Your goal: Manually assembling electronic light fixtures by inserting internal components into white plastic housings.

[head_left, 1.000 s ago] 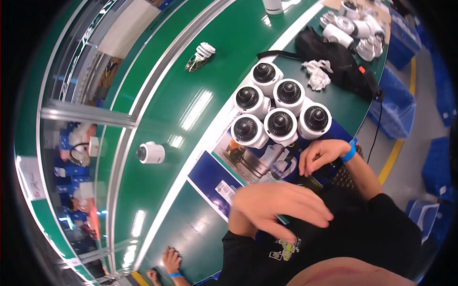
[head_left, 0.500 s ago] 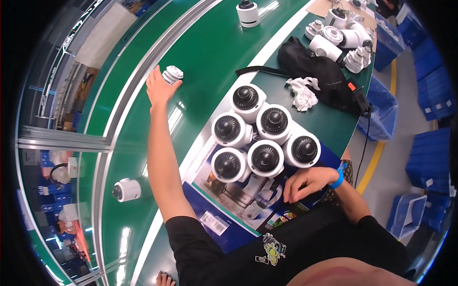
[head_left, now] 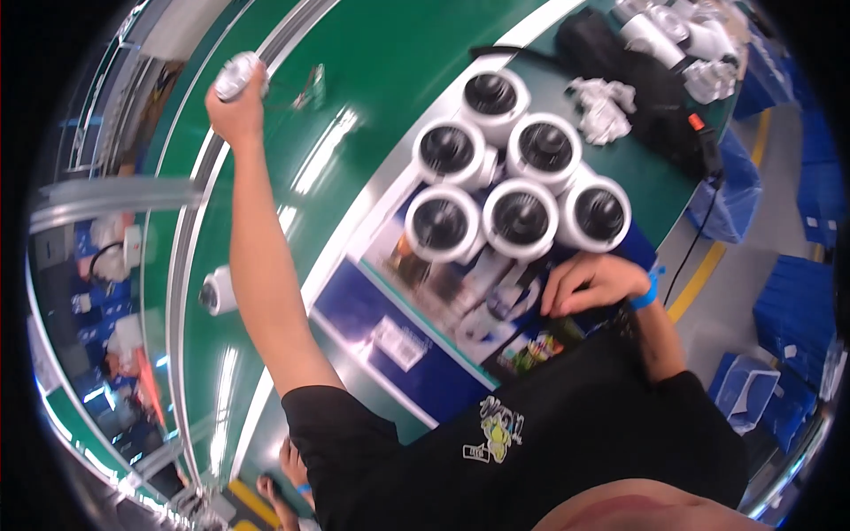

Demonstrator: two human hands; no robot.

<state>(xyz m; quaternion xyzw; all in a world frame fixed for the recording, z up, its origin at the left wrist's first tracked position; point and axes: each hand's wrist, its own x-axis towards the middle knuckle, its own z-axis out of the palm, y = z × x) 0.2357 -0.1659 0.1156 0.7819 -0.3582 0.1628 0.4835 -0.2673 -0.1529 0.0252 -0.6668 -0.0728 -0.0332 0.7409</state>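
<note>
Out at the far left, my left hand (head_left: 235,111) is closed around a small white ridged round part (head_left: 238,76), over the rail edge of the green conveyor (head_left: 328,190). My right hand (head_left: 598,281) rests by the printed box (head_left: 412,305), fingers loosely bent and apart, holding nothing. Just beyond it, several white dome cameras (head_left: 521,218) with black ribbed lens centres stand grouped together on the box and bench. A small clear, shiny piece (head_left: 312,88) lies on the conveyor to the right of my left hand; its kind is blurred.
One more white camera (head_left: 218,290) lies on the conveyor beside my left forearm. A black bag (head_left: 633,106), crumpled white tissue (head_left: 604,108) and several white camera parts (head_left: 686,40) occupy the far right bench. Another person's hand (head_left: 290,460) shows at the lower left. Blue bins (head_left: 744,389) stand on the floor.
My left hand has closed on the white part, lifted it off the conveyor and carried it left and farther out. The view has shifted; my right hand stays by the box.
</note>
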